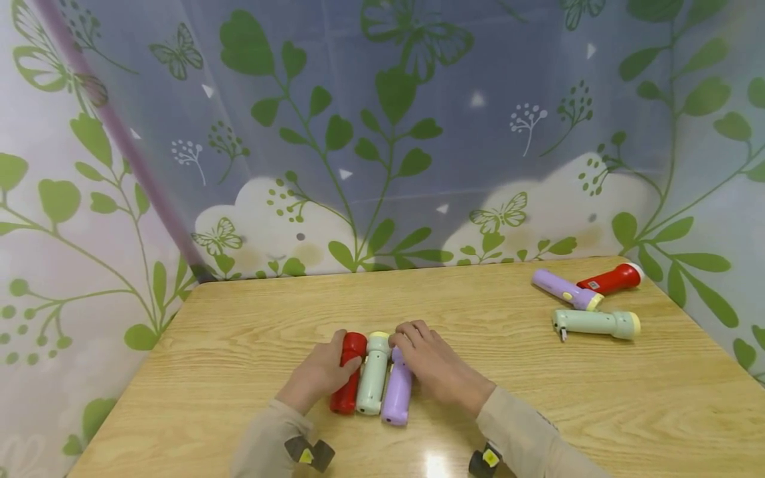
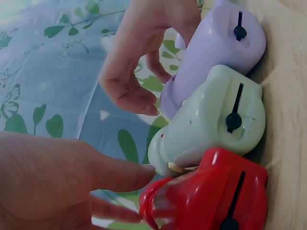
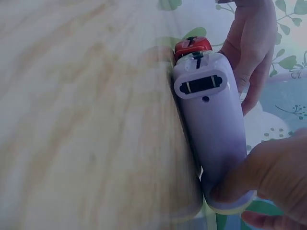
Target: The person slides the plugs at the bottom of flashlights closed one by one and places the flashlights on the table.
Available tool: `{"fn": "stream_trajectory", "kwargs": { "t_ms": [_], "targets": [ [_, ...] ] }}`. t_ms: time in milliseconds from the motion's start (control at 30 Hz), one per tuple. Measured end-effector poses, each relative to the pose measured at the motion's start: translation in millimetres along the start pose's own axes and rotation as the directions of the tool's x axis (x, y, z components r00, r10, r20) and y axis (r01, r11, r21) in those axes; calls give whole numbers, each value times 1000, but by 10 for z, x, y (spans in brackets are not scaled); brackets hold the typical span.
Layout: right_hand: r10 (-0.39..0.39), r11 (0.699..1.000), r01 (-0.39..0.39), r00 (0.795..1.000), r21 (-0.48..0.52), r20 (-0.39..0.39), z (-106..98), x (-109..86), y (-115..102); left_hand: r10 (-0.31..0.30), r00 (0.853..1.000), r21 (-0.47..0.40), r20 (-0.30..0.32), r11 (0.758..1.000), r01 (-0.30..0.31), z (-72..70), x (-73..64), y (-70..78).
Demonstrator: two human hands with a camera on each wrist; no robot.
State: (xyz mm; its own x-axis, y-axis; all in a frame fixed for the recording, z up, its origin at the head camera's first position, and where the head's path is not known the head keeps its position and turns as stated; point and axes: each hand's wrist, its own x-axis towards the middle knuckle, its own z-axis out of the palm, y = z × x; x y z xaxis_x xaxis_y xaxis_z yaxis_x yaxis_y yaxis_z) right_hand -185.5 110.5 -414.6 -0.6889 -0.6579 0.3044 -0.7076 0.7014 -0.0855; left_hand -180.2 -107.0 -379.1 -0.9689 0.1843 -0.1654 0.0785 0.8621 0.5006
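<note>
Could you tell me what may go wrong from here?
Uneven squeezing by the left hand on the red flashlight and the right hand on the purple flashlight might push the green flashlight between them out of line. At the far right, another red flashlight lies near the edge of the table, so a bump could knock it off. The second green flashlight has a small part sticking out, which might catch.

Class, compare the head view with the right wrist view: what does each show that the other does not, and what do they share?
Only the head view: the far purple flashlight, far red flashlight and far green flashlight.

Only the right wrist view: a dark oblong panel and small round hole on the near purple flashlight.

Both: that flashlight, the near red flashlight, left hand, right hand, wooden tabletop and patterned backdrop.
</note>
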Motion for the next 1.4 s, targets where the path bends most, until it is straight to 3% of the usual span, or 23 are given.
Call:
{"fn": "stream_trajectory", "kwargs": {
  "t_ms": [133, 267, 433, 567, 667, 767, 867, 967, 1233, 1400],
  "targets": [
    [46, 998, -45, 998, 32, -38, -38, -61, 95, 30, 996, 32, -81, 999, -28, 47, -16, 44],
    [110, 993, -107, 992, 48, -66, -134, -218, 322, 89, 984, 59, -156, 995, -81, 100, -40, 99],
    [192, 981, -191, 974, 20, -116, -371, -483, 721, 113, 983, 55, -144, 993, -106, 146, -64, 144],
    [281, 959, -284, 949, -3, -145, -630, -719, 1070, 108, 988, 56, -111, 993, -102, 214, -76, 184],
    [373, 926, -376, 921, -12, -111, -834, -900, 1296, 87, 993, 78, -79, 994, -81, 279, -77, 238],
    [485, 875, -485, 875, -6, -10, -988, -1071, 1474, 74, 995, 113, -66, 991, -66, 340, -78, 290],
    [568, 821, -570, 818, 3, 95, -1070, -1230, 1637, 102, 992, 135, -80, 987, -91, 393, -89, 326],
    [605, 792, -611, 784, 1, 138, -1098, -1360, 1773, 147, 985, 152, -92, 980, -132, 435, -91, 350],
    [633, 767, -642, 754, -6, 176, -1114, -1469, 1879, 156, 987, 97, -48, 984, -151, 480, -78, 387],
    [626, 774, -633, 763, -10, 161, -1088, -1481, 1876, 150, 989, 112, -18, 983, -147, 483, -76, 380]
  ]
}}
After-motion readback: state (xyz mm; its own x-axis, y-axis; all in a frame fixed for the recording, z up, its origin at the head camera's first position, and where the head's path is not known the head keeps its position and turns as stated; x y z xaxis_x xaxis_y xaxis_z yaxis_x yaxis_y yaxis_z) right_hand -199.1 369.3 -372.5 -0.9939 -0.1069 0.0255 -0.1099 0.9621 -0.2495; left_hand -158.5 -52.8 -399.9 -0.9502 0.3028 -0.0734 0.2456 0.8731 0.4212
